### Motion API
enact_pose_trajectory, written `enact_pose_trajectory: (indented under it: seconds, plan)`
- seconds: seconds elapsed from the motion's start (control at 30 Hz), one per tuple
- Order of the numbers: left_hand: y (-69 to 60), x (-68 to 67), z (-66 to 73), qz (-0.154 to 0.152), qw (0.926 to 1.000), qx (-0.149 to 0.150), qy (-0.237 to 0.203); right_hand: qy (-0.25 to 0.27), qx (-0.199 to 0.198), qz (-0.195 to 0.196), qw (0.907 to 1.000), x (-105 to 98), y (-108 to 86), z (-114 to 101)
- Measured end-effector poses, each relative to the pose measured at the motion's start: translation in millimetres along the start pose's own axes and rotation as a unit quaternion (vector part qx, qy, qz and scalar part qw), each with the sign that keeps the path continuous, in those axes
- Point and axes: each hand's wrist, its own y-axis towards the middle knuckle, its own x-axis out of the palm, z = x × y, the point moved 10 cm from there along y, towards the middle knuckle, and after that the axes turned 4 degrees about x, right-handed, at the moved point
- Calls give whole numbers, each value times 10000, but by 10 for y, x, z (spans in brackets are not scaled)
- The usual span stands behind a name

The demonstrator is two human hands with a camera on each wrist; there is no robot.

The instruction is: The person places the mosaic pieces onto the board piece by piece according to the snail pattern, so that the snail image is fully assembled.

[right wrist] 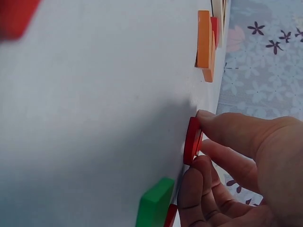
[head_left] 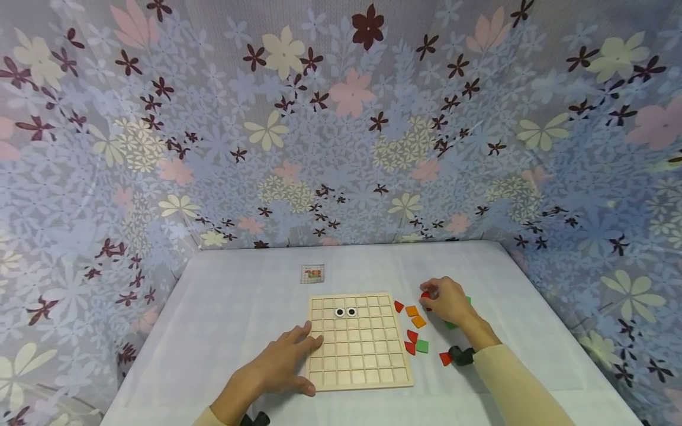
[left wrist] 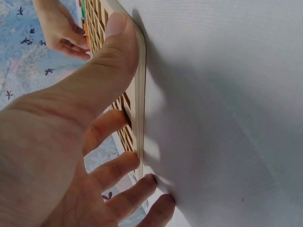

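Observation:
My left hand (head_left: 282,360) rests at the left side of a wooden grid board (head_left: 367,349), fingers spread. In the left wrist view its thumb lies on the board's rim near a corner, and the fingertips touch the edge further along. Two white tiles with black eye dots (head_left: 340,312) sit side by side in the board's upper cells. To the right of the board, my right hand (head_left: 450,303) pinches a red piece (right wrist: 191,141) between thumb and fingers, low over the cloth. Green pieces (head_left: 450,325) lie partly hidden under this hand.
Between board and right hand lie two orange squares (head_left: 418,321), a green square (head_left: 422,346) and several red curved-edge pieces (head_left: 409,348). Another red piece (head_left: 445,358) is near the right wrist. A small picture card (head_left: 312,274) lies behind the board. Flowered fabric (head_left: 341,148) surrounds the white-covered table (head_left: 240,296).

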Motion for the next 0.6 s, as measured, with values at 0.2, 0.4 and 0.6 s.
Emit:
enact_pose_trajectory:
  seconds: [0.2, 0.4, 0.6]
  plan:
    - [-4, -7, 25, -5, 10000, 71, -33, 72, 7, -40, 10000, 4, 3, 4]
    - [-3, -15, 31, 13, 10000, 82, -21, 131, 18, -144, 9998, 12, 12, 10]
    - [3, -6, 8, 11, 10000, 50, 32, 126, 183, -260, 9994, 27, 9, 14]
